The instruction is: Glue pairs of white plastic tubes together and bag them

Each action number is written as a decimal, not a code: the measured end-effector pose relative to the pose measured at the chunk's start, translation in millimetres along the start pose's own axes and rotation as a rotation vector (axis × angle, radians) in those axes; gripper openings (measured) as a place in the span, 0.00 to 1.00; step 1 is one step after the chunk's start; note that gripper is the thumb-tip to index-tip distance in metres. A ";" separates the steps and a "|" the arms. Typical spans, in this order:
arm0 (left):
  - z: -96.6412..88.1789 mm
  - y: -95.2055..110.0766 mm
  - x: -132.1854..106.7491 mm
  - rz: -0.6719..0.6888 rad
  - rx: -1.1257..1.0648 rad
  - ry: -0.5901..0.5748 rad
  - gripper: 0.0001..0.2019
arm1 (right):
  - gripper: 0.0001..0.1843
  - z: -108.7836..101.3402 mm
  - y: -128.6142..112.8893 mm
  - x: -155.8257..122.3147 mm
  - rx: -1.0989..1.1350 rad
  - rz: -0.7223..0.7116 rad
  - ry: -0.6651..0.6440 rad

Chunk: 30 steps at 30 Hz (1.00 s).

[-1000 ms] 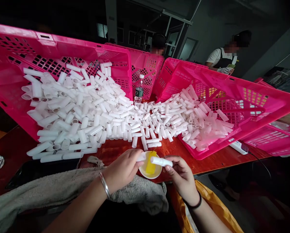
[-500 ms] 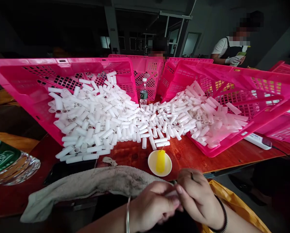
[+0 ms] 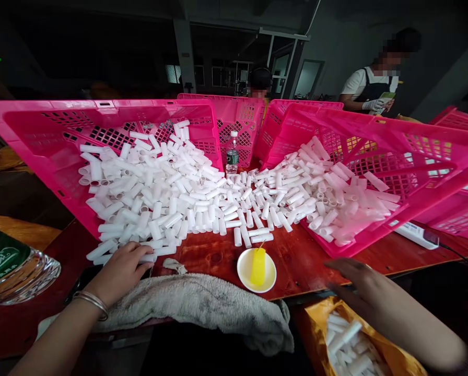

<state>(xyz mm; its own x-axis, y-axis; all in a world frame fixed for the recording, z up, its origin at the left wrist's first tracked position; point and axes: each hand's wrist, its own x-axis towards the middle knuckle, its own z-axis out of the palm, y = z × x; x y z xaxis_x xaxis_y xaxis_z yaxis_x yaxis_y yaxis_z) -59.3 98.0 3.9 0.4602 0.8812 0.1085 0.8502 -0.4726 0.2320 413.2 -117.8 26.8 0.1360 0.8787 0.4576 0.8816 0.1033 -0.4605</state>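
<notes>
At the front left edge of the heap of short white plastic tubes (image 3: 171, 193), my left hand (image 3: 118, 274) has thumb and fingers closed about one white tube (image 3: 151, 258). My right hand (image 3: 355, 287) is at the right with its fingers stretched out, holding nothing and a little blurred. Below it gapes a yellow sack (image 3: 316, 318) partly filled with similar tubes (image 3: 347, 339). Between the hands stands a small white bowl (image 3: 271, 282) with a yellow block (image 3: 258, 267) in it, a thin pin-like piece sticking from its top.
Two tilted pink crates (image 3: 34, 141) (image 3: 375, 122) spill tubes onto the red table (image 3: 214, 258). A grey towel (image 3: 202, 300) lies along the front edge. Water bottles stand at far left (image 3: 10, 266) and centre back (image 3: 232, 154). Two people are beyond the crates.
My hands were together at the front centre and have parted. The left has moved to the tubes at the left; the right has moved right, over the sack, and opened.
</notes>
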 end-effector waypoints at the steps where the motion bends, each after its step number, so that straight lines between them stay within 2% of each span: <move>1: 1.2 -3.3 2.3 0.016 0.012 -0.008 0.13 | 0.11 12.5 -6.0 23.4 0.004 -0.040 -0.072; 3: 0.9 5.6 2.8 0.052 0.039 0.022 0.12 | 0.12 44.5 -18.4 70.4 -0.042 -0.115 -0.177; 5: -1.3 26.3 -1.6 0.082 0.011 0.081 0.12 | 0.15 79.1 -26.3 107.5 -0.071 -0.186 -0.274; 7: -2.2 48.9 -9.6 0.066 -0.100 0.123 0.15 | 0.10 108.4 -26.7 127.6 -0.088 -0.190 -0.328; 9: -0.2 66.3 -19.8 0.035 -0.244 0.113 0.17 | 0.07 125.8 -20.4 130.4 -0.104 -0.159 -0.342; 11: 4.0 76.0 -30.2 0.038 -0.334 0.062 0.17 | 0.08 127.8 -10.9 119.7 -0.123 -0.122 -0.333; 14: 11.2 81.8 -42.1 0.067 -0.399 0.030 0.15 | 0.11 106.8 0.6 88.1 -0.131 -0.056 -0.293; 17: 18.3 93.6 -43.2 0.036 -0.484 0.006 0.11 | 0.15 81.5 1.2 49.8 0.075 -0.066 -0.238; 20: 30.1 121.6 -29.7 0.126 -0.568 -0.073 0.09 | 0.18 78.6 -6.6 21.5 0.310 -0.137 -0.257; 22: 43.0 144.6 -14.7 0.226 -0.599 -0.138 0.16 | 0.20 89.5 -11.7 14.0 0.332 -0.134 -0.189; 24: 58.4 165.1 0.9 0.284 -0.604 -0.190 0.32 | 0.20 103.1 -13.7 14.0 0.293 -0.128 -0.079; 26: 73.0 179.9 13.5 0.317 -0.601 -0.194 0.45 | 0.18 112.9 -12.0 16.8 0.245 -0.176 -0.034; 27: 78.9 184.9 18.0 0.328 -0.603 -0.179 0.48 | 0.18 115.5 -10.0 17.9 0.231 -0.223 -0.040; 30: 89.2 191.8 24.6 0.340 -0.639 -0.133 0.47 | 0.17 115.1 -2.5 19.2 0.230 -0.367 -0.079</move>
<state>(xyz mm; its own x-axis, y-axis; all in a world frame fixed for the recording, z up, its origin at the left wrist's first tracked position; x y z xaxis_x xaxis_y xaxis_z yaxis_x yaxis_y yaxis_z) 137.9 27.8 -35.2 0.7333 0.6593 0.1664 0.3587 -0.5830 0.7290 361.6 -47.6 -50.8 -0.2100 0.7967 0.5667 0.7404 0.5081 -0.4400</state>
